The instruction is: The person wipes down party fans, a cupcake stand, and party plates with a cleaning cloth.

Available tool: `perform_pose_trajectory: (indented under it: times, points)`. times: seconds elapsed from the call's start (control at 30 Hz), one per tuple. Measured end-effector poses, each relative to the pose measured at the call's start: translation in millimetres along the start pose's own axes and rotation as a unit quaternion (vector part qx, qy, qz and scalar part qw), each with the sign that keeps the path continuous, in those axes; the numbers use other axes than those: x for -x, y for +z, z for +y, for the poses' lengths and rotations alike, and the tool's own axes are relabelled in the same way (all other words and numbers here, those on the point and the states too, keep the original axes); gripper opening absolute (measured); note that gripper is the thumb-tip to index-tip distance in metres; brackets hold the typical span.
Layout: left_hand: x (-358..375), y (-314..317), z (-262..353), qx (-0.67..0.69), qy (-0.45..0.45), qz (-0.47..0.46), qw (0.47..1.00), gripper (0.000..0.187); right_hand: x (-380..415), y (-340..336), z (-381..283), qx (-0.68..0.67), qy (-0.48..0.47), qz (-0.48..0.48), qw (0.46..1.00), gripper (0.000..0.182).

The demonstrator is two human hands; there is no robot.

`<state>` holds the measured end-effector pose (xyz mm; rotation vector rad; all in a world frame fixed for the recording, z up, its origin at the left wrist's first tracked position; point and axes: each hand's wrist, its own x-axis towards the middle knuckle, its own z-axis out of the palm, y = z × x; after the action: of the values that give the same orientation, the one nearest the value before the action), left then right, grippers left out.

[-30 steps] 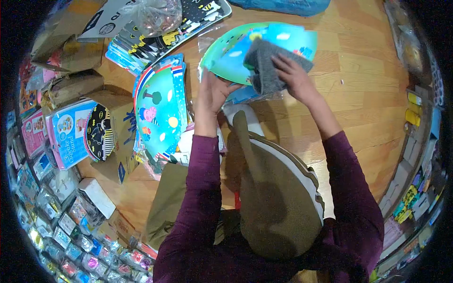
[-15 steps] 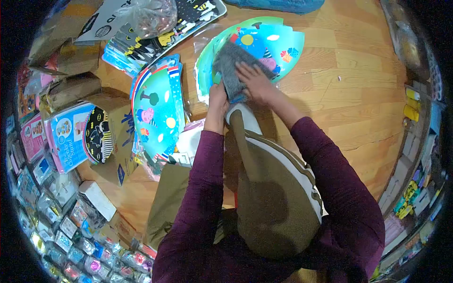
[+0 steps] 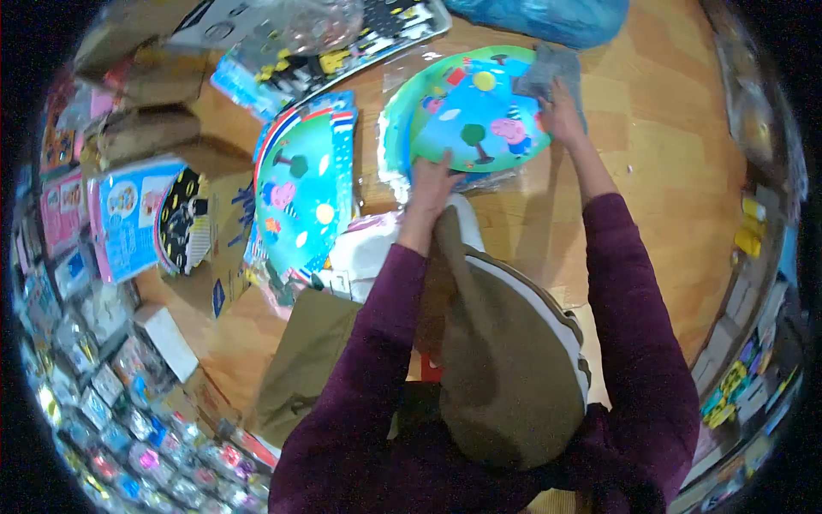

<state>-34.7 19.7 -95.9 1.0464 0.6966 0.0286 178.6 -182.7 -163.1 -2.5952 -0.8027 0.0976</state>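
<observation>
A rounded card (image 3: 462, 107) printed with cartoon pigs, trees and a sun on blue and green lies on clear plastic on the floor. My left hand (image 3: 433, 187) grips its near left edge, with a fingertip on top and the other fingers partly hidden. My right hand (image 3: 561, 118) is closed on a grey cloth (image 3: 548, 73) at the card's right edge. The cloth lies partly over the card and hangs past its edge. To the left, a stack of half-round cards (image 3: 300, 193) with the same print and a striped border lies untouched.
A tray (image 3: 381, 53) of black and yellow party pieces stands at the back left, and a blue plastic bag (image 3: 548, 19) at the back. A cupcake stand package (image 3: 128, 218) leans at left. Several small packets (image 3: 128, 445) cover the lower left. Shelves (image 3: 745, 291) line the right.
My right hand has moved right with the grey cloth, from the card's middle to its right edge. The card now shows as a full rounded shape. My left hand has shifted slightly right.
</observation>
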Motion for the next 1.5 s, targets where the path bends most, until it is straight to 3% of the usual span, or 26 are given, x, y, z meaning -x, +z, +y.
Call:
perform_pose_trajectory:
  times: [0.03,0.1,0.17,0.2,0.23,0.27,0.3,0.33,0.37,0.4,0.43,0.47,0.53,0.6,0.73,0.83,0.93,1.1,1.17,1.23,1.27,1.33,1.4,1.43,1.47,1.5]
  points:
    - [4,7,0,0.010,-0.023,0.003,1.000,0.027,5,-5,-4,0.008,-0.037,0.006,0.999,0.042]
    - [8,15,-6,0.017,-0.030,0.025,0.999,0.026,3,7,16,-0.225,0.088,0.034,0.970,0.039]
    - [12,20,11,0.019,0.002,0.061,0.998,0.030,6,-20,3,-0.232,0.304,-0.041,0.923,0.041]
    - [9,14,18,0.016,0.008,0.071,0.997,0.030,6,-34,-12,-0.263,0.345,0.038,0.900,0.042]
    - [2,7,26,-0.059,0.143,0.096,0.983,0.033,7,-43,-25,-0.290,0.385,0.118,0.868,0.043]
    - [-1,0,33,-0.135,0.273,0.116,0.946,0.036,12,-45,-16,-0.339,0.382,0.156,0.846,0.043]
    - [31,15,101,-0.096,0.199,0.116,0.968,0.041,18,-47,-3,-0.385,0.378,0.195,0.819,0.043]
    - [41,1,127,-0.138,0.169,0.167,0.962,0.041,22,-52,0,-0.389,0.378,0.196,0.817,0.043]
    - [49,-14,149,-0.180,0.136,0.215,0.950,0.042,27,-60,2,-0.449,0.387,0.222,0.774,0.043]
    - [60,-28,178,-0.253,0.215,0.240,0.912,0.041,34,-68,4,-0.506,0.394,0.248,0.726,0.043]
    - [74,-50,207,-0.306,0.238,0.225,0.894,0.037,41,-74,6,-0.506,0.396,0.251,0.724,0.043]
    - [78,-80,228,-0.240,0.277,0.179,0.913,0.034,48,-80,7,-0.527,0.390,0.237,0.717,0.042]
    - [98,-101,271,-0.277,0.320,0.221,0.879,0.032,61,-83,12,-0.547,0.386,0.223,0.708,0.041]
    - [114,-111,306,-0.317,0.237,0.183,0.900,0.029,70,-80,15,-0.571,0.390,0.243,0.681,0.040]
    - [90,-135,319,-0.509,0.111,0.044,0.852,0.027,74,-70,1,-0.577,0.393,0.217,0.683,0.039]
    - [41,-151,293,-0.642,0.129,-0.108,0.748,0.026,68,-64,-17,-0.586,0.405,0.195,0.674,0.040]
    - [-5,-166,256,-0.646,0.128,-0.106,0.745,0.027,67,-58,-28,-0.542,0.377,0.198,0.725,0.039]
    - [-40,-184,228,-0.638,0.072,-0.076,0.763,0.033,62,-68,-41,-0.531,0.373,0.222,0.728,0.035]
    - [-40,-188,223,-0.652,0.049,-0.049,0.755,0.036,63,-74,-40,-0.516,0.334,0.213,0.759,0.035]
    - [-36,-187,219,-0.651,0.188,-0.010,0.735,0.040,62,-76,-36,-0.497,0.358,0.202,0.764,0.037]
    - [-35,-185,216,-0.649,0.189,-0.014,0.737,0.040,62,-78,-34,-0.483,0.377,0.192,0.767,0.040]
    - [-17,-164,220,-0.683,0.364,0.068,0.630,0.040,57,-93,-62,-0.448,0.354,0.214,0.792,0.039]
    - [3,-133,200,-0.507,0.283,0.109,0.807,0.031,52,-92,-64,-0.356,0.245,0.195,0.881,0.038]
    - [14,-116,187,-0.435,0.258,0.087,0.859,0.024,50,-91,-71,-0.353,0.247,0.196,0.881,0.038]
    - [23,-95,162,-0.256,0.182,0.088,0.945,0.020,45,-89,-80,-0.310,0.179,0.197,0.913,0.035]
    - [30,-85,136,-0.217,0.121,0.047,0.968,0.018,40,-86,-90,-0.265,0.111,0.196,0.937,0.032]
